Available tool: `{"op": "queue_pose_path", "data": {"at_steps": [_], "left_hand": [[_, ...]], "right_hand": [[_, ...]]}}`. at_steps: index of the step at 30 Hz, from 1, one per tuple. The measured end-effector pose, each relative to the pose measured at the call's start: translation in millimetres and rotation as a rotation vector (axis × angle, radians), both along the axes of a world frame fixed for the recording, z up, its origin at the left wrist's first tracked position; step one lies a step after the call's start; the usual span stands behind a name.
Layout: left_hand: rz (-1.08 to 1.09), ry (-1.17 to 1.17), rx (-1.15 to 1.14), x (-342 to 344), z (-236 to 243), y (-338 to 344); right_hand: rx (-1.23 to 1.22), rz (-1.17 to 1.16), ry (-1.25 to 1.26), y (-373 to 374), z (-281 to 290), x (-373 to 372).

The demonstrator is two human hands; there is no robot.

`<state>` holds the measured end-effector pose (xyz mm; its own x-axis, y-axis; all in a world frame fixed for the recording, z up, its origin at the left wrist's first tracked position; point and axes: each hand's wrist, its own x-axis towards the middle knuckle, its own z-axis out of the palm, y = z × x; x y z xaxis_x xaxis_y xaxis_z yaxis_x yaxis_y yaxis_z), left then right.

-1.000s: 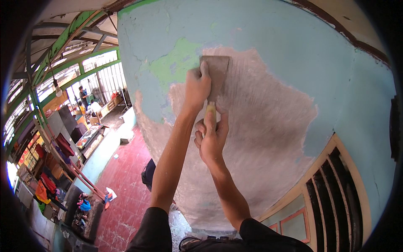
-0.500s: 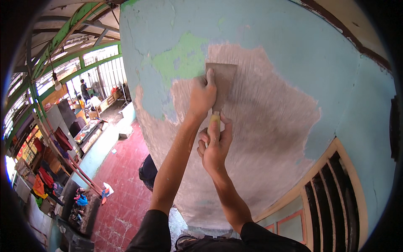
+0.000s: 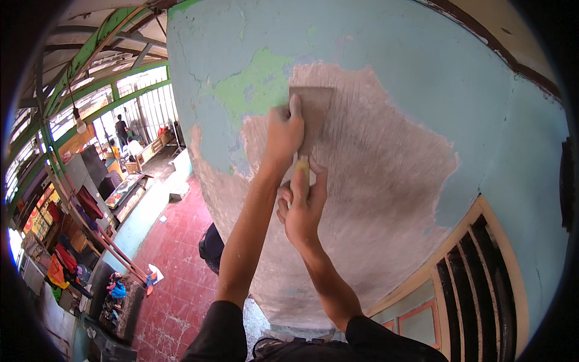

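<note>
A wide-bladed scraper (image 3: 316,116) lies against the wall, its broad edge uppermost within a rough grey-brown bare patch (image 3: 386,145). My right hand (image 3: 304,217) is wrapped round its short yellowish handle (image 3: 302,170), the thumb lying along it. Higher up, my left hand (image 3: 283,134) grips the left side of the blade with its thumb on the face; its other fingers are partly hidden and a little blurred. Around the patch is light blue paint (image 3: 434,72), with flaking green paint (image 3: 256,84) just left of the blade.
At lower right is a wooden-framed opening with dark slats (image 3: 482,283). Red floor tiles (image 3: 175,241) stretch along the left, with a dark bag-like object (image 3: 211,247) by the wall's corner. Household clutter (image 3: 72,265) and a few people (image 3: 129,142) are farther left.
The scraper and both my hands have shifted slightly up along the wall, toward the patch's top edge. The whole view has also turned a little, and both grips are the same.
</note>
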<state>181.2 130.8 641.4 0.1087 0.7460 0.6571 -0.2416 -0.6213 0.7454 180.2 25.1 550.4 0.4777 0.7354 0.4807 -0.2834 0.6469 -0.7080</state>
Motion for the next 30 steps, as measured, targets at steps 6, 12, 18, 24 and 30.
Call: {"op": "queue_pose_path", "data": {"at_steps": [6, 12, 18, 24, 30], "left_hand": [[-0.114, -0.055, -0.015, 1, 22, -1], [-0.009, -0.048, 0.08, 7, 10, 9], [-0.107, -0.061, -0.021, 2, 14, 8], [-0.178, -0.126, -0.004, 4, 26, 5], [-0.093, -0.062, 0.033, 6, 16, 4]], "right_hand": [[0.047, -0.009, -0.03, 6, 18, 2], [0.061, -0.022, -0.044, 8, 9, 6], [0.027, 0.026, 0.01, 2, 14, 1], [0.036, 0.023, 0.055, 4, 27, 0], [0.031, 0.006, 0.005, 2, 18, 7]]}}
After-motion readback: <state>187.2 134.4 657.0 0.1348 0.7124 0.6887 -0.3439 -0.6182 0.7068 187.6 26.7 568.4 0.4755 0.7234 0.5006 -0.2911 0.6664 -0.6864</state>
